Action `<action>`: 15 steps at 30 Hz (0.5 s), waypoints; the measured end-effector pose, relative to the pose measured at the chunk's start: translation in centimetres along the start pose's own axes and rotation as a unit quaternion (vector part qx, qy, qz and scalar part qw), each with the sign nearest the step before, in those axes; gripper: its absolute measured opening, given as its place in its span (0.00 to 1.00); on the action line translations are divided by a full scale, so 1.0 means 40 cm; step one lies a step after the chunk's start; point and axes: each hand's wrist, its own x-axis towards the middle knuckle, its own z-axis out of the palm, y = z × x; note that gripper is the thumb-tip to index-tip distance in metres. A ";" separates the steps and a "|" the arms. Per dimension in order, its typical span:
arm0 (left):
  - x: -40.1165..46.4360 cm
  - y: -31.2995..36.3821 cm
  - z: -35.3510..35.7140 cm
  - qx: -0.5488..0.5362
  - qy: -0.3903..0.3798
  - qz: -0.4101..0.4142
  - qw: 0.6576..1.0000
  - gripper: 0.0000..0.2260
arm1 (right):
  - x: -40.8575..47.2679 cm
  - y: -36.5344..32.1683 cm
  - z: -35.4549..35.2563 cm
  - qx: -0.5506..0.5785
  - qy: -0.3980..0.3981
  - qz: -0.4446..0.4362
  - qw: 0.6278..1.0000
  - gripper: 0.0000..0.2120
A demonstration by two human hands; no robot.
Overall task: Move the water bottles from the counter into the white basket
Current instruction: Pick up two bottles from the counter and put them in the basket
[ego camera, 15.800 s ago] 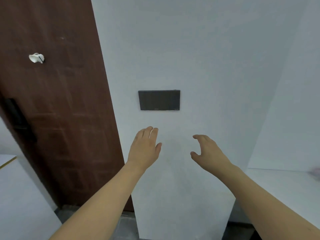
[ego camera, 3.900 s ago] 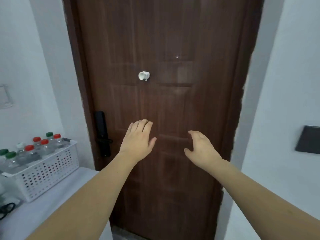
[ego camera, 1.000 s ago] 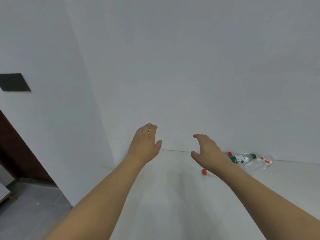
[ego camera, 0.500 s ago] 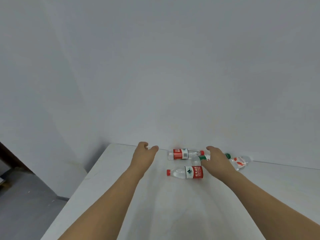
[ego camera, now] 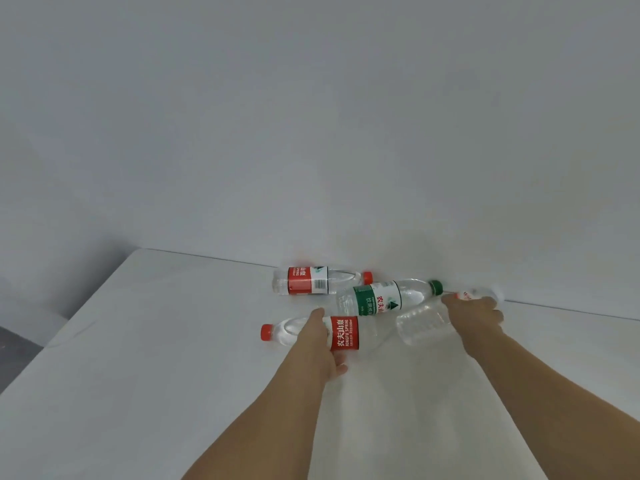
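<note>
Half a second ago my hands only hovered; now my left hand (ego camera: 317, 344) curls round the nearest red-capped bottle (ego camera: 313, 332) and my right hand (ego camera: 476, 315) round the clear bottle (ego camera: 420, 323) beside the green-capped bottle (ego camera: 382, 299), both still on the counter (ego camera: 156, 341), so 2 pickups have begun.

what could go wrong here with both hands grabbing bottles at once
1. All four bottles lie on their sides, so the green-cap bottle and the far red-label bottle might roll if nudged.
2. The right hand holds the clear bottle, which touches the green-cap one; lifting may drag it.
3. The left hand grips the near red-label bottle mid-body; it could tip.
</note>
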 end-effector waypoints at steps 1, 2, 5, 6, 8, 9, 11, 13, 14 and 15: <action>0.037 -0.002 0.018 -0.009 0.013 -0.004 1.000 0.22 | 0.034 0.002 0.012 0.059 0.008 0.066 0.996 0.40; 0.068 -0.002 0.033 -0.016 0.027 -0.004 0.999 0.22 | 0.065 0.007 0.024 0.101 0.012 0.107 0.989 0.42; 0.131 0.006 0.065 -0.051 0.057 0.003 0.997 0.19 | 0.136 0.018 0.066 0.147 0.022 0.151 0.977 0.46; 0.145 0.009 0.071 -0.060 0.059 0.006 0.996 0.19 | 0.149 0.020 0.079 0.135 0.035 0.151 0.979 0.47; 0.169 0.010 0.079 -0.055 0.054 0.012 0.997 0.18 | 0.165 0.023 0.110 0.111 0.072 0.154 0.979 0.46; 0.176 0.011 0.082 -0.049 0.050 0.016 0.997 0.18 | 0.167 0.023 0.124 0.109 0.087 0.153 0.978 0.43; 0.192 0.010 0.084 -0.043 0.053 0.019 0.997 0.20 | 0.170 0.027 0.150 0.107 0.122 0.148 0.976 0.41; 0.206 0.007 0.086 -0.037 0.056 0.020 0.998 0.21 | 0.172 0.032 0.166 0.105 0.153 0.143 0.972 0.43; 0.211 0.006 0.085 -0.034 0.057 0.022 0.998 0.22 | 0.173 0.033 0.172 0.105 0.162 0.144 0.971 0.44; 0.217 0.004 0.084 -0.031 0.059 0.024 0.997 0.22 | 0.174 0.032 0.178 0.106 0.171 0.146 0.969 0.44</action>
